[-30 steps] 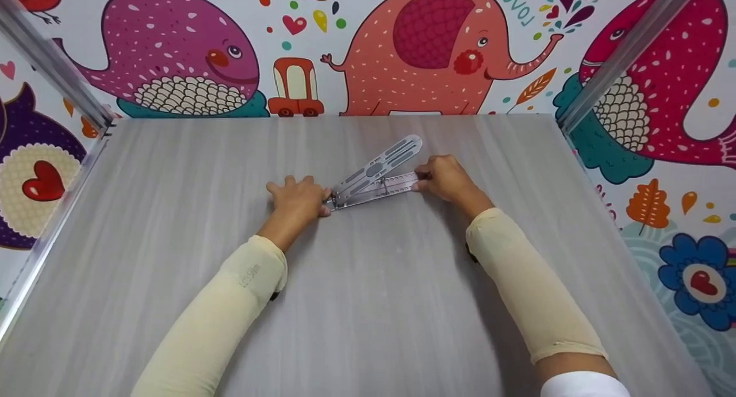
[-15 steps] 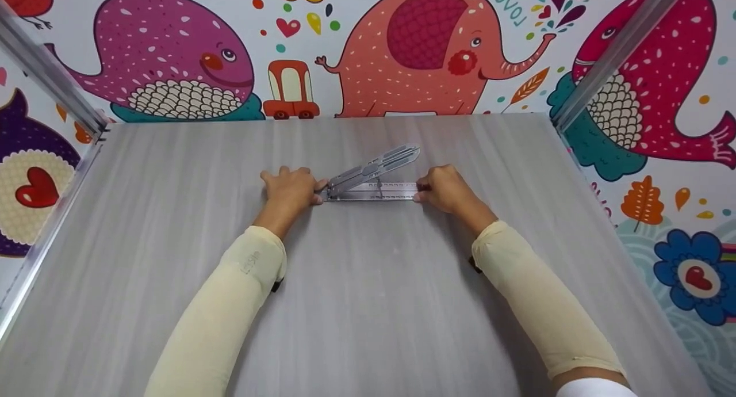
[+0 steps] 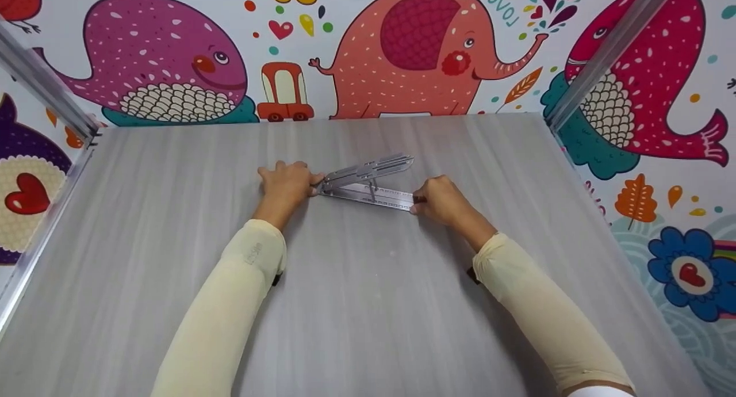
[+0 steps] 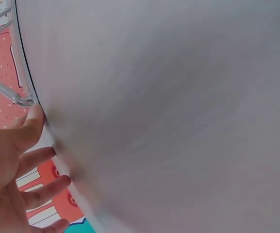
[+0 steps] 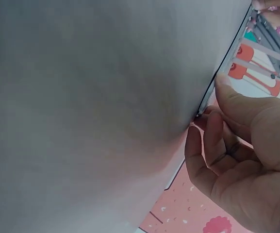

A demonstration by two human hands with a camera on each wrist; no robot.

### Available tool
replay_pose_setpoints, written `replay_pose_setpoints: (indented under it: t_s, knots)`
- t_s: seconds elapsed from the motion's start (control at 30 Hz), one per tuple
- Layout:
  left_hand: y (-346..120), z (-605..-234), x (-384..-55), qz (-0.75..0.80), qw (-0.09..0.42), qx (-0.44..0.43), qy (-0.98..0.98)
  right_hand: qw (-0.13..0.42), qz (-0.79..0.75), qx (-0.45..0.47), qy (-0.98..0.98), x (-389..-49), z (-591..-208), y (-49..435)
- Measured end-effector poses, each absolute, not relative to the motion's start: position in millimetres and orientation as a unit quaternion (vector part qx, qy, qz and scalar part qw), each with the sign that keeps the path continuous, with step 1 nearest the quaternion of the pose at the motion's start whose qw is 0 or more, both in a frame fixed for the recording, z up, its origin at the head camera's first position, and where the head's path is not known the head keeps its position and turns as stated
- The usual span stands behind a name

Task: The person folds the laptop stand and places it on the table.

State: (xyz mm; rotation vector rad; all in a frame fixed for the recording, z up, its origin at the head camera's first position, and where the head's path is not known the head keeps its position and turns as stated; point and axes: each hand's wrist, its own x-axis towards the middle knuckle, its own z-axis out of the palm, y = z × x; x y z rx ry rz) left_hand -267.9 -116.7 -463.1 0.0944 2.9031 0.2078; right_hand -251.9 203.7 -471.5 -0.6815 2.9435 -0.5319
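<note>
A grey metal folding stand rests on the table, its slotted upper arm raised at an angle from the base. A thin strut stands between the two parts. At the hinge end on the left, my left hand pinches the stand with thumb and index finger, the other fingers spread. My right hand grips the base's right end between thumb and curled fingers. In the right wrist view the thumb lies along the base's edge. The left wrist view shows the left fingers touching the tabletop.
The wood-grain table reaches back to a wall printed with cartoon animals. Metal posts rise at both back corners, and a metal edge strip runs along the left side.
The stand has turned: its right end has swung toward me with the right hand, while the hinge end has moved slightly away. The upper arm now appears more edge-on. Both hands keep their holds.
</note>
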Motion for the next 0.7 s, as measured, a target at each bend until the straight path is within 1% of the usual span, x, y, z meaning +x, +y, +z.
replay_pose_setpoints:
  t_s: [0.3,0.47,0.7]
  knots:
    - [-118,-464,-271,0.072,0.119,0.051,0.989,0.039,-0.170,-0.214,0.961,-244,-471,200]
    - [-118,-464,-271,0.070,0.113,0.057,0.990,0.043,-0.183,-0.199,0.962,-243,-472,201]
    - [-120,-467,-268,0.058,0.074,0.085,0.992,0.040,-0.230,-0.210,0.949,-245,-474,210]
